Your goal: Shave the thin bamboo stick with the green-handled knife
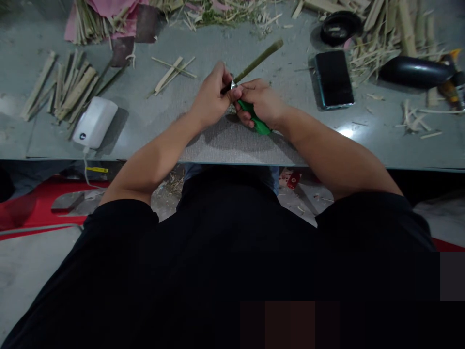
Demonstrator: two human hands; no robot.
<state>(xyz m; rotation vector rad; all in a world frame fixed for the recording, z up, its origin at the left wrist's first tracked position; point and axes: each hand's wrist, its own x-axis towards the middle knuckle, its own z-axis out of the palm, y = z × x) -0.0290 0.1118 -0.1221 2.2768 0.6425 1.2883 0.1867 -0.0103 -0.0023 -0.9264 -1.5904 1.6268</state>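
Note:
My left hand [215, 97] is closed on a thin greenish bamboo strip [259, 59], whose free end slants up and to the right. In my right hand [264, 103] is a knife with a green handle [260, 125]; its short metal blade [233, 85] lies against the strip close to my left fingers. My left thumb is at the blade. The two hands meet over a grey cloth-like mat [240, 145] near the table's front edge. My fingers hide the lower end of the strip and part of the knife.
Left stand a white plug-in device [95, 122] and a pile of split bamboo pieces [74, 87]. Several thin strips [170, 76] lie ahead. At right are a phone [334, 79], a black round dish [340, 28], a black rounded object [416, 71] and shavings [412, 116].

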